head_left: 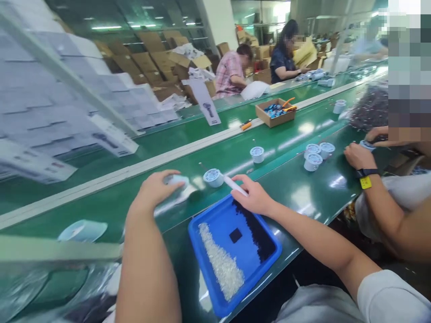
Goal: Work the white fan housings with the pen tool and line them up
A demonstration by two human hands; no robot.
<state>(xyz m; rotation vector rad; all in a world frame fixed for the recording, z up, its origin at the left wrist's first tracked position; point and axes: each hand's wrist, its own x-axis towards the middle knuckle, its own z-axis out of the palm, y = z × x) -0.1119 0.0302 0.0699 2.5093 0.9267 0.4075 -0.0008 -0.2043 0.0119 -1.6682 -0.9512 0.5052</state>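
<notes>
My left hand (pixel 156 188) is curled at a pale blue round part (pixel 179 181) on the green belt, thumb and forefinger on either side of it; motion blurs the part. In my right hand (pixel 254 195) is a white pen-like stick (pixel 235 185), gripped between thumb and fingers. Its far end points at a light blue round housing (pixel 213 178) with a thin wire standing up; whether they touch I cannot tell. Just below my right hand lies a blue tray (pixel 215 287) holding clear-white small pieces (pixel 220 264), black small pieces (pixel 264 246) and one black square (pixel 235 235).
Another housing (pixel 257 154) stands farther up the belt, with three more (pixel 313 162) grouped to the right. A cardboard box (pixel 275 114) of blue parts and an orange-handled tool (pixel 246 125) lie beyond. A co-worker's hands (pixel 360 154) work at right; stacked white boxes (pixel 77 89) fill the left.
</notes>
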